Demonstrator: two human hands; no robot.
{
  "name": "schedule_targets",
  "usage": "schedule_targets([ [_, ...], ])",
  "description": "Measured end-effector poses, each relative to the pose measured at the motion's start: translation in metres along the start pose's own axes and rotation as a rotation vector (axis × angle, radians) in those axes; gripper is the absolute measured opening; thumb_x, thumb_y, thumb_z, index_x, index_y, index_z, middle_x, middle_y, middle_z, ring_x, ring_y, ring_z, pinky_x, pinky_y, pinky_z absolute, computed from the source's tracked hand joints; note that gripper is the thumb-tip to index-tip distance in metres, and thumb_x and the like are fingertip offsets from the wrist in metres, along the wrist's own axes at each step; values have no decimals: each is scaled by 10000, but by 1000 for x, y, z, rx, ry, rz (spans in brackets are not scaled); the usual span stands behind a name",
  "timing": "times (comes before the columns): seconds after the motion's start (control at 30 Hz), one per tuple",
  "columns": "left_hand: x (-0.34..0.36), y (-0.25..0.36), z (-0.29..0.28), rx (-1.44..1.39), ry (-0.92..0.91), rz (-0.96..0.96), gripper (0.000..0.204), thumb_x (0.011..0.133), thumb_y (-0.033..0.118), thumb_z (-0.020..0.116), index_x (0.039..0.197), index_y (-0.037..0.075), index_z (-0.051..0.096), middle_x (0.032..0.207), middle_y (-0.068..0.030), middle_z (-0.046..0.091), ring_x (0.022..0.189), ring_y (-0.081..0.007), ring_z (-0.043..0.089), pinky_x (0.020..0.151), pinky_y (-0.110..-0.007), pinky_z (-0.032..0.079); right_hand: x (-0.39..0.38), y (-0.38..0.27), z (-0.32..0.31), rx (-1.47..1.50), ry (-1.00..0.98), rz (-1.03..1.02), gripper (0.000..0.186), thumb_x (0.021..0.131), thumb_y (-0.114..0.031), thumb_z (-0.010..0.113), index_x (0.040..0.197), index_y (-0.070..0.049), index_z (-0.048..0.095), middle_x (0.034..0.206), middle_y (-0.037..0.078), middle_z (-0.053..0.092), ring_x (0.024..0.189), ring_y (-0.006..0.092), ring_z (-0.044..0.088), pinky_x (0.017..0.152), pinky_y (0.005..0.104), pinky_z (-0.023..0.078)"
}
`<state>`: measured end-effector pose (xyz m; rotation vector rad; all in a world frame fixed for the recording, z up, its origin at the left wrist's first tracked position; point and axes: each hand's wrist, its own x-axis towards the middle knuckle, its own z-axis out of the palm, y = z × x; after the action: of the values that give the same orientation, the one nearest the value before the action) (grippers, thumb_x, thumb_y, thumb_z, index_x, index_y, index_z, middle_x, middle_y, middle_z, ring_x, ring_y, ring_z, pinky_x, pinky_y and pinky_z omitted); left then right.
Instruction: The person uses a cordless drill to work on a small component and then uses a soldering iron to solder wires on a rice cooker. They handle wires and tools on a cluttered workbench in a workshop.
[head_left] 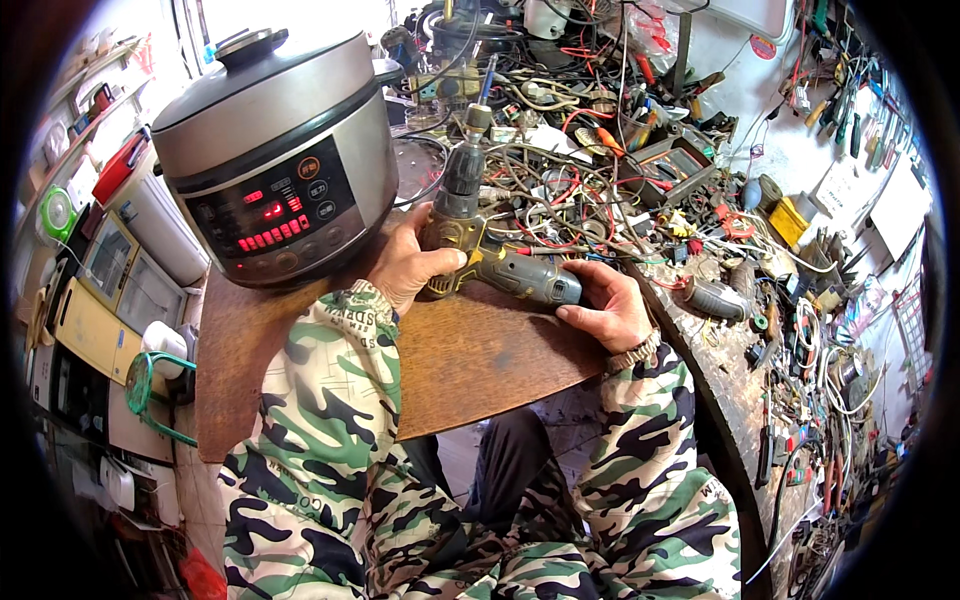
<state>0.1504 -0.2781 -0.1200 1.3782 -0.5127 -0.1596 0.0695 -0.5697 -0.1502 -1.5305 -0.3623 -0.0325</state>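
A yellow and dark grey cordless drill point(510, 272) lies above the brown wooden tabletop point(480, 370), its chuck pointing away from me. In the chuck sits a bit holder point(478, 118) with a thin shaft. My left hand point(408, 265) is closed around the drill's body, thumb across its side. At the end of the handle my right hand point(612, 308) grips with thumb and fingers; part of those fingers is hidden behind it. Left of the drill stands an electric pressure cooker point(285, 170), grey and black, lidded, its panel glowing red.
Tangled cables point(560, 200) and tools are heaped behind the drill. A dark open tray point(670, 165) sits among them. A cluttered side bench point(690, 330) runs along my right, with a yellow box point(790, 220). A green-framed stool point(150, 385) stands at left.
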Motion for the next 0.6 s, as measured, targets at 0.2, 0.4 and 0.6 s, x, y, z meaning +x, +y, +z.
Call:
schedule_targets([
  [0.2,-1,1,-6,-84,-17,-22,619,734,34,751,1304,28,508,1131,-45,618,1045,-153,590,958,-314,462,3,3,0,-29,-9,-10,671,758,-31,833,1341,59,515,1267,130,609,1202,201,573,1068,351,436],
  [0.4,1,-7,-9,-83,-23,-7,660,725,56,781,1318,26,492,1137,-51,616,1035,-160,591,949,-317,468,3,6,0,-34,-2,-5,651,763,-27,824,1333,59,521,1269,133,610,1209,211,572,1075,356,429],
  [0.6,0,7,1,-176,-49,13,485,964,470,610,1201,46,625,1133,-41,639,1049,-126,566,946,-296,438,1,2,0,-31,15,-5,637,753,18,796,1325,68,521,1269,138,612,1197,214,582,1068,354,431],
])
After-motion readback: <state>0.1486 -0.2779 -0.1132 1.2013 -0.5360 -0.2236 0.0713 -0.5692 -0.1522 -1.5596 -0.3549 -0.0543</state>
